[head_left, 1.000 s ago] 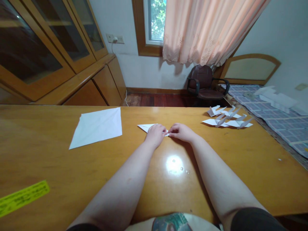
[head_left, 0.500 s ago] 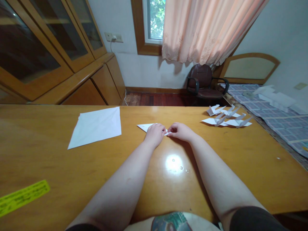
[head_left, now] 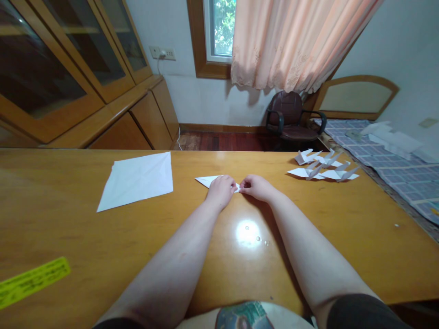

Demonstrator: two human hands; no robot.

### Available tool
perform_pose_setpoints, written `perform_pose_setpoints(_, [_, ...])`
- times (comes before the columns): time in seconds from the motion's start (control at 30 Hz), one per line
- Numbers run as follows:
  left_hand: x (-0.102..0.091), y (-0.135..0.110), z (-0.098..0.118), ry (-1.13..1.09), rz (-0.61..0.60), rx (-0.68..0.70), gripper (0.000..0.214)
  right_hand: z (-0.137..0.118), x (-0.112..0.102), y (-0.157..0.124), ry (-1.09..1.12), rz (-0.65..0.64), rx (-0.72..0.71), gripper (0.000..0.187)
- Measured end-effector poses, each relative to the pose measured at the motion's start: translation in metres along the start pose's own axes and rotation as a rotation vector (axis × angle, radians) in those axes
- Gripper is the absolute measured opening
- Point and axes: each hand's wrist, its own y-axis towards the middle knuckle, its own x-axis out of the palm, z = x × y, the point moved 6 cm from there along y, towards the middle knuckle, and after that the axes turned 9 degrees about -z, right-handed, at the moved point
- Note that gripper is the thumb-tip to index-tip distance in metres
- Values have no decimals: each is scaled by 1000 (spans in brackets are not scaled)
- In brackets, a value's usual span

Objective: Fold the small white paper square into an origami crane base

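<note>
A small folded white paper piece (head_left: 208,181) lies on the wooden table (head_left: 68,228) just beyond my hands. My left hand (head_left: 220,191) rests on it with fingers curled, pressing it down. My right hand (head_left: 256,186) pinches the paper's right tip, fingers closed. The two hands almost touch over the fold. Most of the paper is hidden under my left hand; only its pointed left end shows.
A flat white sheet (head_left: 137,180) lies to the left. Several folded paper figures (head_left: 322,168) sit at the far right of the table. A yellow ruler (head_left: 32,281) lies near the front left edge. Beyond stand a cabinet, an office chair (head_left: 291,119) and a bed.
Almost nothing has moved; my hands stay on the folded paper, with only slight finger shifts at its right tip.
</note>
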Motion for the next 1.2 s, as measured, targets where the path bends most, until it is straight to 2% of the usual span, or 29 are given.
perform_pose_setpoints(0.33, [0,0,0,-22,-30,-18,10,1,-2,1,-130,-29,64,23])
perform_pose_setpoints(0.73, [2,1,-2,-52,14,10,9,3,-3,1,-243,-41,175,29])
perform_pose_setpoints(0.93, [2,1,-3,-63,16,8,8,21,-12,-1,-141,-22,261,25])
perform_pose_setpoints(1.07, [0,0,-2,-75,12,1,6,34,-14,-2,58,-42,213,15])
perform_pose_setpoints(1.2, [0,0,-3,-88,7,-2,4,40,-18,-3,130,36,216,16])
